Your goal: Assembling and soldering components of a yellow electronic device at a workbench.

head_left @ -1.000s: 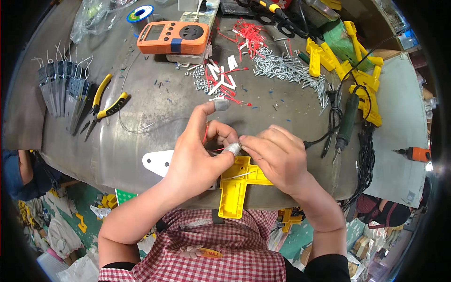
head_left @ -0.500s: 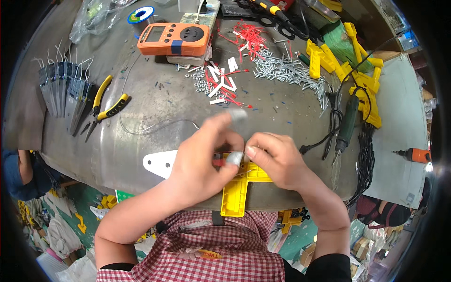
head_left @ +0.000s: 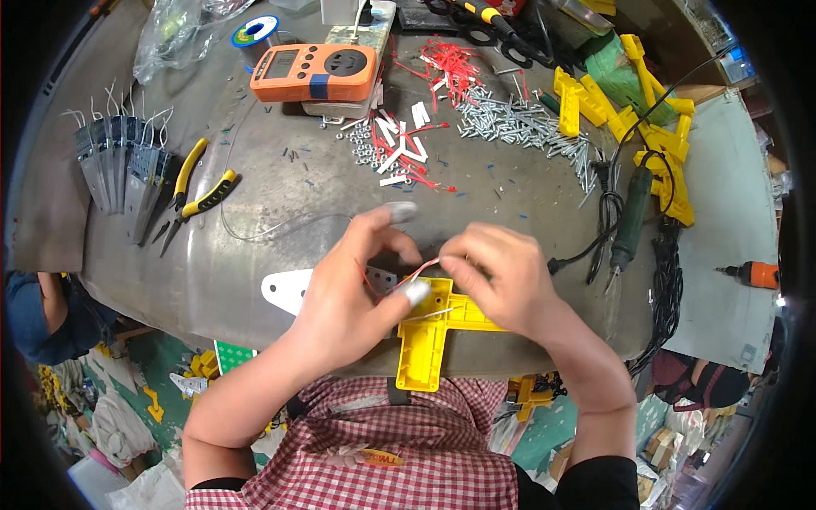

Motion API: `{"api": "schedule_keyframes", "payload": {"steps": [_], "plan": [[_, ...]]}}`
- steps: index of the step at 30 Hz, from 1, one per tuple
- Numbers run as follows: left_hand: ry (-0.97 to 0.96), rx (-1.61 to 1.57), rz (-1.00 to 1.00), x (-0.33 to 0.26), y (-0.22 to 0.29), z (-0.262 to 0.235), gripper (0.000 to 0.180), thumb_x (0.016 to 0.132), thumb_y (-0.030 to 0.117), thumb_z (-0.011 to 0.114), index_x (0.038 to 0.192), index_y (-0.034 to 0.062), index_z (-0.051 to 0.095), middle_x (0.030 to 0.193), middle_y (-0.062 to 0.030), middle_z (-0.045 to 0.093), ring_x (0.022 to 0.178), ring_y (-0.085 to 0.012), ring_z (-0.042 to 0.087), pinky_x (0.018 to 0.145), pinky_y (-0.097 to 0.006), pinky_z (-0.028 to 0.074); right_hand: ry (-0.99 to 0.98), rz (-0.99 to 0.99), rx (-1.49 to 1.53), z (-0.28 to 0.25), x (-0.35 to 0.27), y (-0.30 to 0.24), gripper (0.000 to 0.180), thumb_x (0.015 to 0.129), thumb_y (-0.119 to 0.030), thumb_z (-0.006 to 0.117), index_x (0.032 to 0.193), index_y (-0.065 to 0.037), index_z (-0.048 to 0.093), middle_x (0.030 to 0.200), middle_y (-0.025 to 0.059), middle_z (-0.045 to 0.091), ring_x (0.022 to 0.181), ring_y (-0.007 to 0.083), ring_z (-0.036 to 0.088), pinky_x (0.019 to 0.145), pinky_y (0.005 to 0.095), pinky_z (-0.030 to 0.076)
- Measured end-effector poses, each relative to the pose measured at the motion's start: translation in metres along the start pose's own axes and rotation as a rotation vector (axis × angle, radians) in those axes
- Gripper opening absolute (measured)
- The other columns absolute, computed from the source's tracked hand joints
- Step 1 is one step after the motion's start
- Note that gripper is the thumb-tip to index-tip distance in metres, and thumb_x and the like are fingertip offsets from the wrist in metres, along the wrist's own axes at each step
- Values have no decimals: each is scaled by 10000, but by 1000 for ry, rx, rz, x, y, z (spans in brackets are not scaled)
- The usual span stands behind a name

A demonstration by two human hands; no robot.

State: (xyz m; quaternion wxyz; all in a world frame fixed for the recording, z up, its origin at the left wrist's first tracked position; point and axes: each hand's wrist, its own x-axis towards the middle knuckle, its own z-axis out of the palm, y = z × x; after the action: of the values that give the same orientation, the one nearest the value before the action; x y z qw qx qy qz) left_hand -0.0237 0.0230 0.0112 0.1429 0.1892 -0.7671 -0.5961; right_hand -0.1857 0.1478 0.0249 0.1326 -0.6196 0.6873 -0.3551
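My left hand (head_left: 344,293) has its thumb and fingers curled closed on thin red and white wires (head_left: 418,270); grey-white covers sit on its thumb tip and one fingertip. My right hand (head_left: 501,274) pinches the other end of these wires just above the housing. Below the fingers lies a yellow plastic T-shaped housing (head_left: 420,361), its ribbed hollow side up, at the table's near edge. A pale wire lies across its middle. A white metal plate with holes (head_left: 286,290) sticks out left from under my left hand, which hides its middle.
Yellow-handled pliers (head_left: 204,200) and several metal strips with wires (head_left: 119,170) lie left. An orange multimeter (head_left: 314,73), screws (head_left: 514,121), nuts (head_left: 364,144) and red wires (head_left: 455,64) lie farther back. At right are a green-handled soldering iron (head_left: 631,212) and yellow housings (head_left: 665,161).
Both hands have shifted slightly; my right fingers have risen away from the housing with the wire end. More of the red and white wires now shows between the hands.
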Motion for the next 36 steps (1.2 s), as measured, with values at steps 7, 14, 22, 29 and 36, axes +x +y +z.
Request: {"api": "schedule_keyframes", "payload": {"steps": [7, 14, 22, 29, 36], "plan": [[92, 501, 526, -23, -12, -3, 406, 661, 37, 626, 1064, -11, 600, 944, -131, 595, 915, -304, 564, 835, -421, 409, -91, 282, 133, -1, 6, 12, 164, 857, -190, 590, 893, -30, 599, 750, 140, 578, 699, 289, 591, 635, 371, 457], [229, 373, 440, -17, -20, 13, 240, 659, -67, 633, 882, 15, 601, 856, -101, 614, 793, -257, 576, 753, -369, 415, 220, 257, -62, -7, -37, -14, 220, 762, -198, 681, 882, -38, 591, 903, 91, 534, 838, 273, 543, 733, 374, 437], [174, 445, 490, -12, -18, 13, 260, 630, -51, 667, 867, 43, 616, 859, -78, 612, 774, -231, 564, 760, -333, 382, -39, 67, -223, 14, -45, -33, 111, 738, -116, 653, 820, -70, 594, 831, 52, 490, 863, 226, 472, 767, 364, 361], [128, 575, 489, -16, -2, 13, 312, 599, -53, 649, 892, 45, 608, 854, -50, 612, 811, -211, 562, 783, -348, 330, 91, 223, -19, 11, -44, -34, 110, 772, -76, 667, 849, -30, 603, 815, 85, 534, 787, 274, 552, 683, 366, 452], [124, 615, 452, -17, 1, 18, 395, 547, -56, 634, 923, 50, 572, 838, -33, 605, 845, -207, 558, 806, -362, 300, 158, 340, 101, 14, -40, -37, 112, 762, -103, 697, 819, -33, 630, 780, 69, 562, 716, 232, 576, 646, 340, 464]]}}
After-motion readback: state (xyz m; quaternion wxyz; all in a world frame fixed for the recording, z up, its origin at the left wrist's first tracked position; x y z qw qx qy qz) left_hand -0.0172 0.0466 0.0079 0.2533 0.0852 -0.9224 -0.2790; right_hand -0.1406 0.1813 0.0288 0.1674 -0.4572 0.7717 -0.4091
